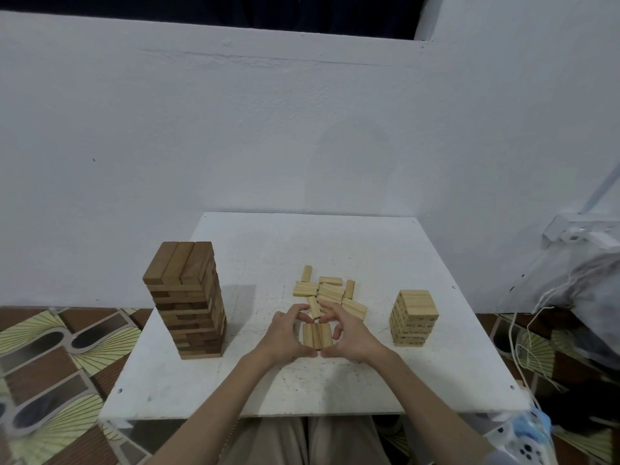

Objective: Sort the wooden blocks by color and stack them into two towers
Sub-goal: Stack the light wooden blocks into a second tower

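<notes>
Gathering three light blocks (pixel 317 335) side by side into a row is the step judged to be in hand. The row is cupped from both sides: the left hand (pixel 285 337) and the right hand (pixel 349 335) are curved round it, fingers (pixel 303 312) bent over its far end and thumbs nearly meeting at its near end. A firm grip cannot be confirmed; the blocks seem pressed together rather than lifted.

A dark tower (pixel 186 300) is seen at the left of the white counter (pixel 369 380), tall and apparently finished. A shorter light tower (pixel 414 318) is seen at the right. A loose pile of light blocks (pixel 327 292) lies just beyond the hands, one of them touching or nearly touching the fingers.

If the row is squeezed unevenly, the middle block could be popped out. If the row is set down off-centre, the light tower could be nudged and toppled. The loose pile could be scattered by a careless lift.
</notes>
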`<action>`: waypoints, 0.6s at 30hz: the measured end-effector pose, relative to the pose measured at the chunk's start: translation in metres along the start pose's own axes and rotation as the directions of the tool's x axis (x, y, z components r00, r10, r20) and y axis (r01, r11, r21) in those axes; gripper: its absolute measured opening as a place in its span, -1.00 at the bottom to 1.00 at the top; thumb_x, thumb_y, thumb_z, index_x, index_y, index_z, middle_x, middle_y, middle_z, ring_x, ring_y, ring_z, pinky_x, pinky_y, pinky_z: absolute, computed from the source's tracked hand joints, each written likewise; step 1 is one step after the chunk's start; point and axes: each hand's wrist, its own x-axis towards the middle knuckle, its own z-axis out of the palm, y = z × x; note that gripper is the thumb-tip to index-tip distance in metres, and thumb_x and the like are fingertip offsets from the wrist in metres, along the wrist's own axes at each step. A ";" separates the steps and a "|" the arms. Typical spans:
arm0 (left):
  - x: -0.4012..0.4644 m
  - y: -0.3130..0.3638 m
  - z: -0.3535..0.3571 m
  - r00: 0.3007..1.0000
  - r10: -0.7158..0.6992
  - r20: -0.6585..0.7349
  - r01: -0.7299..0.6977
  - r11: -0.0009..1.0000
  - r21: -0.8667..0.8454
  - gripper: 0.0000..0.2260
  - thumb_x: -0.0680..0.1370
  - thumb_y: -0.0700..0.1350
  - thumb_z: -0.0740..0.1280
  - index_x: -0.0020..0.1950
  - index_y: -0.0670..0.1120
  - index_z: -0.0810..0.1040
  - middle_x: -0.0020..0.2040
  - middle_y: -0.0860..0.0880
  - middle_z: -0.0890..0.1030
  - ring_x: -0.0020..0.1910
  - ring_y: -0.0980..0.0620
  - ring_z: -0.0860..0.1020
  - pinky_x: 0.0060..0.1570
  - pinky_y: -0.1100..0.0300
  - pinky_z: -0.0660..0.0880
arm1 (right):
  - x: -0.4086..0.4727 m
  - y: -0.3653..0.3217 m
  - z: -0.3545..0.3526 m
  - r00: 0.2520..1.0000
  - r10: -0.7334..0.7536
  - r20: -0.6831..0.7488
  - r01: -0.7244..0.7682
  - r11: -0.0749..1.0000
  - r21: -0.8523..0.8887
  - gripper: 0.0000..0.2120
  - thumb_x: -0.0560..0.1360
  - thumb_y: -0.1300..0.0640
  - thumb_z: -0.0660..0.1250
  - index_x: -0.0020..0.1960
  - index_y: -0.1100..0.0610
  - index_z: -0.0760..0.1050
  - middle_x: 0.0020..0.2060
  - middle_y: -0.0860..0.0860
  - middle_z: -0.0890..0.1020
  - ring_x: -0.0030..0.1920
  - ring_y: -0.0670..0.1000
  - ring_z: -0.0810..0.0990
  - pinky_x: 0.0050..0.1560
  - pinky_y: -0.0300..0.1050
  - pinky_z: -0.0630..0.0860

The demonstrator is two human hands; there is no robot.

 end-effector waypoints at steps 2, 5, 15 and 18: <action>0.000 0.000 0.000 1.000 0.000 0.000 0.000 1.000 -0.004 -0.21 0.28 -0.12 0.58 0.40 0.04 0.24 0.14 0.15 0.50 0.12 0.09 0.29 0.00 0.29 0.26 | 0.000 0.000 0.001 1.000 -0.007 -0.005 0.007 1.000 0.001 -0.11 0.31 0.29 0.54 0.47 -0.09 0.18 0.09 -0.16 0.48 -0.25 -0.08 0.38 -0.15 -0.22 0.49; -0.002 0.000 0.001 1.000 -0.001 -0.003 0.001 1.000 -0.017 -0.21 0.28 -0.13 0.57 0.40 0.05 0.23 0.13 0.15 0.50 0.10 0.09 0.30 -0.09 0.41 0.25 | 0.000 0.000 0.002 1.000 -0.016 -0.013 0.016 1.000 -0.003 -0.12 0.31 0.28 0.54 0.48 -0.09 0.17 0.09 -0.14 0.48 -0.26 -0.09 0.37 -0.17 -0.23 0.48; -0.006 0.012 -0.007 0.999 0.033 -0.007 -0.033 0.999 -0.019 -0.16 0.24 -0.05 0.60 0.39 0.10 0.20 0.14 0.18 0.50 0.12 0.12 0.34 0.00 0.31 0.26 | -0.010 -0.009 -0.009 0.997 -0.070 -0.020 0.070 0.998 0.003 -0.18 0.31 0.22 0.54 0.45 -0.05 0.22 0.04 -0.17 0.47 -0.28 -0.21 0.44 -0.24 -0.38 0.41; -0.006 0.025 -0.014 0.996 0.086 0.000 -0.086 0.996 -0.036 -0.17 0.24 -0.08 0.60 0.39 0.07 0.22 0.15 0.15 0.52 0.10 0.13 0.35 -0.02 0.40 0.25 | -0.013 -0.016 -0.023 0.993 -0.110 -0.036 0.110 0.994 -0.026 -0.19 0.31 0.25 0.54 0.44 -0.01 0.24 0.03 -0.09 0.48 -0.33 -0.37 0.45 -0.27 -0.44 0.38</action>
